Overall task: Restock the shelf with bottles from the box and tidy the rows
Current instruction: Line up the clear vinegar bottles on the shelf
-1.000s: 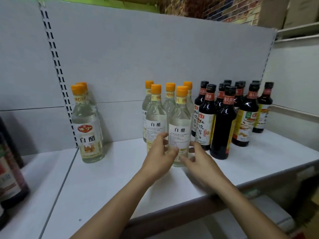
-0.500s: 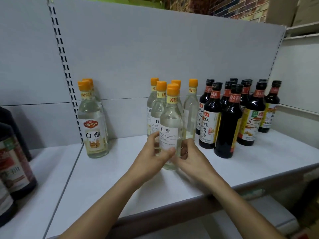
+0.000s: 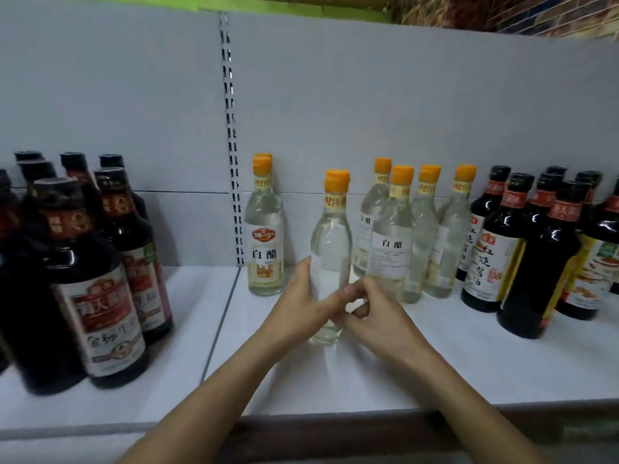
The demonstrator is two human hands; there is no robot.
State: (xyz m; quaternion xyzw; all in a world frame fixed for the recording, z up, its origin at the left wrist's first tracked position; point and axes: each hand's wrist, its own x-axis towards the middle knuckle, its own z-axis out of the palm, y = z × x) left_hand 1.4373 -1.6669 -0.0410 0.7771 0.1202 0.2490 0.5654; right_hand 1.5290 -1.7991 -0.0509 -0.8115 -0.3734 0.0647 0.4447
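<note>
The left hand (image 3: 298, 309) wraps round the lower body of a white vinegar bottle (image 3: 331, 242); the right hand (image 3: 382, 316) curls its fingers against the other side, so both hold it low down. The bottle is upright, its base at or just above the shelf (image 3: 435, 370); it is in the gap between a pair of vinegar bottles (image 3: 266, 236) beside the slotted upright (image 3: 231, 145) and a cluster of vinegar bottles (image 3: 395, 249) to the right.

The main hazard, I judge, is the low grip; a tall, narrow bottle pushed quickly from there can tip at the neck, and its smooth wall may slip in the palms. The right knuckles are near the cluster; a careless slide sideways could knock its front bottle into those behind. The label shows only at the bottle's left edge; left so, it would face sideways, not front.

The shelf is smooth white board, on which bottles likely slide easily. Dark soy sauce bottles (image 3: 532, 262) crowd the right and more dark bottles (image 3: 90, 296) fill the left bay. A grey back panel (image 3: 368, 95) stands behind; brick wall (image 3: 552, 18) shows above; the box is not in view.
</note>
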